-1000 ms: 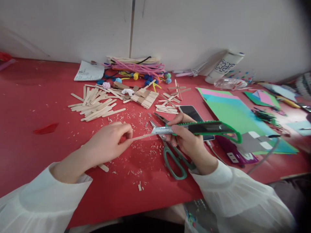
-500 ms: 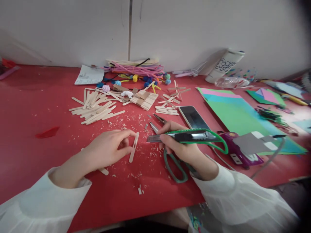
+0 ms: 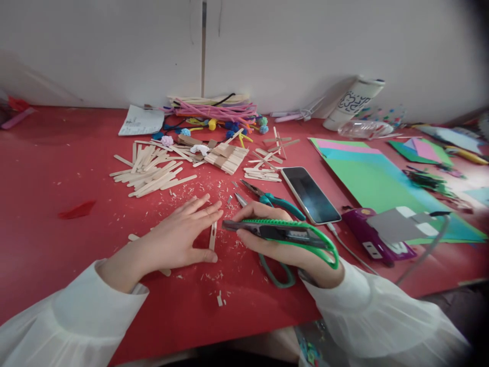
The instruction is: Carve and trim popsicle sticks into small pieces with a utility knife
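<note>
Dim light, glare on table [image 3: 260, 318] at right, dark right edge

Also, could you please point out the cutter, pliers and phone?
Cutter [image 3: 280, 233]: head view, black middle of its body.
Pliers [image 3: 284, 204]: head view, upper teal handle.
Phone [image 3: 311, 195]: head view, middle of its screen.

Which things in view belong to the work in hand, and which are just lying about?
Seemingly in use:
cutter, in the right hand
stick, at the left hand
stick pile, likely stock

Apparently lying about:
pliers
phone
paper
tumbler
</note>
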Demonstrator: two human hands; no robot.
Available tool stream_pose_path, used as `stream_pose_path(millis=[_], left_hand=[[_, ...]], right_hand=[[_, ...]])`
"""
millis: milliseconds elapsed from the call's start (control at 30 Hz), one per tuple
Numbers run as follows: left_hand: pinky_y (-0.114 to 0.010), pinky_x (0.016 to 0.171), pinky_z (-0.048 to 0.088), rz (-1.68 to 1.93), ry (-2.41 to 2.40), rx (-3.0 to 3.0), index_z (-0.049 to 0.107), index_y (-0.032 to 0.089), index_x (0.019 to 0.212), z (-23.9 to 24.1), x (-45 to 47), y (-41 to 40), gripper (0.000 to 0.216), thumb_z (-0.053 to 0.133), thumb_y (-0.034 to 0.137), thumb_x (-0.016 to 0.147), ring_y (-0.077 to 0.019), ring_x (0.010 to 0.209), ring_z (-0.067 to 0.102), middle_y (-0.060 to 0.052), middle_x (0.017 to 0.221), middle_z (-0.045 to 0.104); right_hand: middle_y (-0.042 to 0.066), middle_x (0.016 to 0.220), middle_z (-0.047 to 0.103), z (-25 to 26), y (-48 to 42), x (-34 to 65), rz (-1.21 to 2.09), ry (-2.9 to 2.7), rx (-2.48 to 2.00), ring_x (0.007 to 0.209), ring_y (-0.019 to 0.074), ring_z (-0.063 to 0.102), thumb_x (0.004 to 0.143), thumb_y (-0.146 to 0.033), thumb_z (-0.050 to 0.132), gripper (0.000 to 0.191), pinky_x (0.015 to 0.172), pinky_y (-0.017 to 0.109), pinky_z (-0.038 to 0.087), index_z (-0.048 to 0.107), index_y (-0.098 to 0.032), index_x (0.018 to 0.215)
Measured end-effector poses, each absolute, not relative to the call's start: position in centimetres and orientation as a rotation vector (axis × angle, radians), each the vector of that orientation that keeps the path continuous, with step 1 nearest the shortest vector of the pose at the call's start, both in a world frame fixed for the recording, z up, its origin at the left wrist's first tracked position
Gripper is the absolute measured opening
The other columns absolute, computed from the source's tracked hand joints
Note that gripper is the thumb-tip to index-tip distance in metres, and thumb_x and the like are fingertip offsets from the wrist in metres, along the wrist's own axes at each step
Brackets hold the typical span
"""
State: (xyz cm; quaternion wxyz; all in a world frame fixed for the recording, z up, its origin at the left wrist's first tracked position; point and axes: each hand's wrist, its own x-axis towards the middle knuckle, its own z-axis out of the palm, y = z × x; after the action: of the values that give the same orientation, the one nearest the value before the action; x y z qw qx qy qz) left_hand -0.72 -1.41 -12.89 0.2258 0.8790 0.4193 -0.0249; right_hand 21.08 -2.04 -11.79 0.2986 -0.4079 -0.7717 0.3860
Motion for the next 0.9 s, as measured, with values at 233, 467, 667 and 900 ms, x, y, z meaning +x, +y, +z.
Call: stream_pose_path(millis=[233,467,667,900], left_hand=[[-0.048,0.109,0.022,0.081,1.254,2.57,0.025,0.014,0.143,-14.1,0.8,-2.8,0.087,0.05,0.065,0.078,-0.031,0.14,0.011,-0.015,0.151,0.02],[-0.045,0.109,0.025,0.128,1.358,2.658,0.038,0.013,0.137,-14.1,-1.6,-1.5,0.076,0.038,0.067,0.083,-0.0296,0.136,0.026,-0.016,0.145,0.034],[-0.041,0.104,0.034,0.295,1.258,2.738,0.059,0.016,0.114,-12.4,-3.1,1.1,0.039,0.039,0.04,0.092,-0.0235,0.121,0.047,-0.01,0.124,0.059],[-0.033,0.083,0.047,0.015,1.027,2.689,0.067,0.021,0.1,-10.1,-1.7,-0.3,0.028,0.046,0.036,0.089,-0.0207,0.095,0.062,-0.007,0.105,0.066]], right_hand=[[-0.002,0.07,0.063,-10.5,-1.5,21.2,1.103,-2.052,-1.051,0.058,0.0108,0.056,0.07,-0.011,0.055,0.014,0.051,0.022,0.044,0.059,-0.021,0.078],[-0.001,0.059,0.059,-10.5,0.6,20.2,1.048,-1.919,-0.9,0.057,0.0123,0.059,0.086,-0.036,0.051,0.026,0.057,0.026,0.048,0.053,-0.02,0.065],[-0.001,0.06,0.062,-13.0,2.0,18.8,1.081,-1.661,-0.893,0.058,0.0124,0.061,0.08,-0.044,0.058,0.027,0.059,0.027,0.05,0.059,-0.019,0.069],[-0.006,0.043,0.052,-11.5,4.0,19.3,1.25,-1.452,-1.052,0.035,0.0064,0.046,0.067,-0.039,0.072,0.028,0.036,0.02,0.037,0.056,-0.016,0.067]])
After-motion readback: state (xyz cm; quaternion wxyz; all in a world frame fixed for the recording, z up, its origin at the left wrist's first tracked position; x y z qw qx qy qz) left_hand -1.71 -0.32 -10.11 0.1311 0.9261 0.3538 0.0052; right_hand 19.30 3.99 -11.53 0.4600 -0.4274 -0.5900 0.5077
